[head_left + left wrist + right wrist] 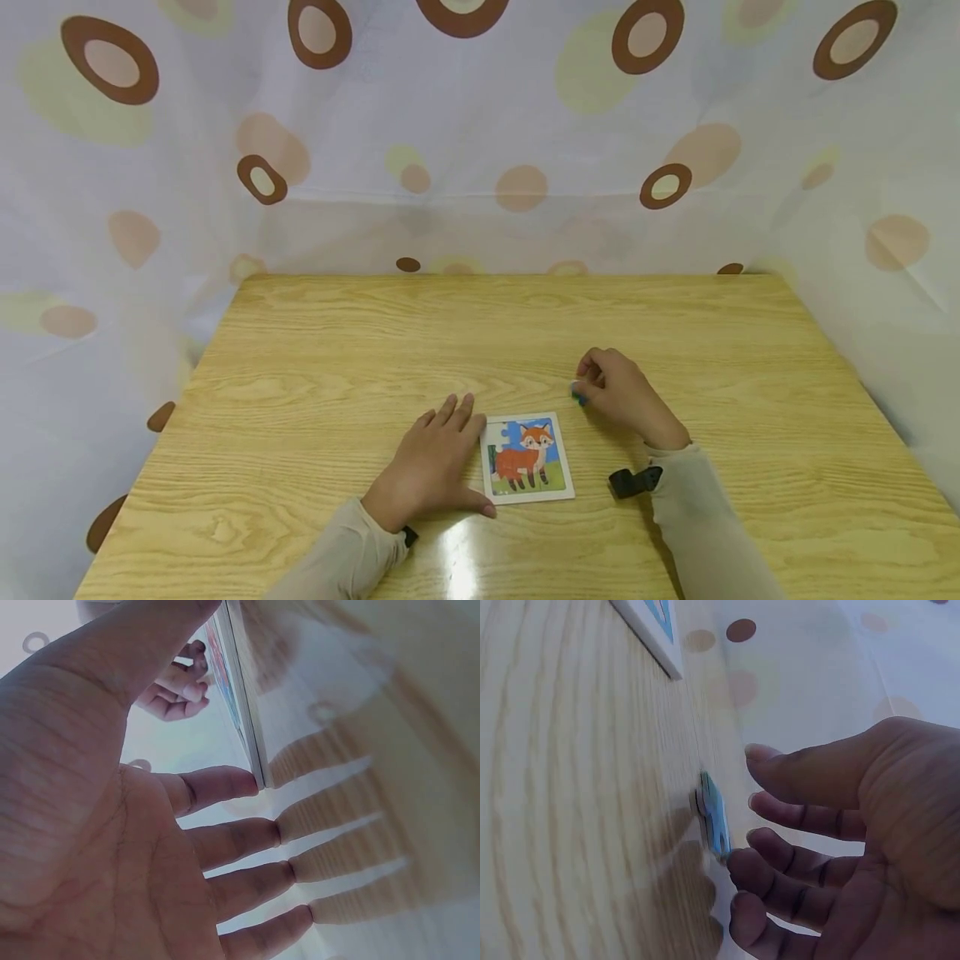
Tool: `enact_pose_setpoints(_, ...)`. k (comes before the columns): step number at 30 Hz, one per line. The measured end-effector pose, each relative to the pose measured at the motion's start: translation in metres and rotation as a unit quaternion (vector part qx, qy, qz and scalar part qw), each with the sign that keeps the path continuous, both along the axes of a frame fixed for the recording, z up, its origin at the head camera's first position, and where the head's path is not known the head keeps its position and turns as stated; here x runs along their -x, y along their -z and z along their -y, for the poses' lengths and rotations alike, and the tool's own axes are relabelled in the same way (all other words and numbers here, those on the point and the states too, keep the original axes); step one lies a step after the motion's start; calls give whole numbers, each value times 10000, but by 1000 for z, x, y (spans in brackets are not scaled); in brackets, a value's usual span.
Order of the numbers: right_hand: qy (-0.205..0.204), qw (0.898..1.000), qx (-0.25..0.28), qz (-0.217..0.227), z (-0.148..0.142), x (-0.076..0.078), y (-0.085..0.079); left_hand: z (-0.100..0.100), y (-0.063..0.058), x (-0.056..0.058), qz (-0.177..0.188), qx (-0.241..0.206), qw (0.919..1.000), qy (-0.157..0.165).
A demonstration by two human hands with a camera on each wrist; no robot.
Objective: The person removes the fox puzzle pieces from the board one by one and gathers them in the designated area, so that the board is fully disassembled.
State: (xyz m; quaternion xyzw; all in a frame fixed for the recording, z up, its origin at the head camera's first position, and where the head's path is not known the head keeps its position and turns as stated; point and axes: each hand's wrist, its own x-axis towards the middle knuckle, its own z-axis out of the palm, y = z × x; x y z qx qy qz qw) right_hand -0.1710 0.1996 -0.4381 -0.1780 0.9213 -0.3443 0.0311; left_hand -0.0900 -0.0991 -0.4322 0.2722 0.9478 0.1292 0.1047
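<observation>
A square fox jigsaw puzzle (534,499) with a white border lies flat on the table. Its upper left corner shows a pale gap where the backing is bare. My left hand (435,462) rests palm-side against the puzzle's left edge, fingers extended and thumb at the lower left corner. Beyond the puzzle's upper right, my right hand (628,398) hovers with loosely bent fingers at a small blue and green puzzle piece (715,815). In the right wrist view the piece lies on the table. The thumb is apart from it, while a fingertip is close to its near end; contact is unclear.
The wooden table (337,333) runs back to a hanging white curtain (465,117) with brown, peach and green spots, which also closes in both sides. A black wrist camera (633,482) juts inward from the right sleeve.
</observation>
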Motion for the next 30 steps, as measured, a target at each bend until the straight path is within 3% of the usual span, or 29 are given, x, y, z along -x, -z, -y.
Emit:
enact_pose_setpoints(10,-257,9995,-44,153,22,-8,-10,0,0,1,-73,-24,10000,-21)
enact_pose_setpoints(20,-615,9976,-30,330,44,-14,-6,0,1,1,-129,66,9999,-47)
enact_pose_setpoints(30,-1552,9858,194,604,60,-21,-4,0,0,2,-138,72,9999,-25)
